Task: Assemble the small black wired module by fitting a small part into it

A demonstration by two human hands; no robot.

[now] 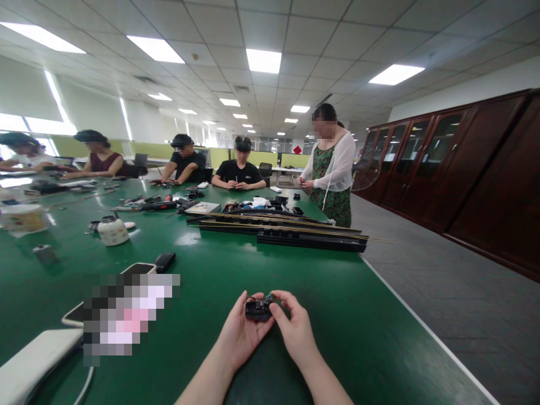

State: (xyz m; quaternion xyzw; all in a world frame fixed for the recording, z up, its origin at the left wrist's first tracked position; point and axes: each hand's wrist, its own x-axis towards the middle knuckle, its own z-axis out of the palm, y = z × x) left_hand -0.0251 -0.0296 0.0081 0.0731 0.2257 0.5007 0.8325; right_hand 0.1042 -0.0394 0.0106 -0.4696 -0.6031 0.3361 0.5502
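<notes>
A small black part with short coloured wires at its top hangs just above the green table, near the front edge. My left hand cups it from the left, thumb up along its side. My right hand pinches its right end with curled fingers. Both hands are closed on the part.
Long black rails lie across the table's middle. A white jar, a phone, a black fob and a white device sit at left. Several people sit at the far side; one stands at the far corner. Dark cabinets line the right wall.
</notes>
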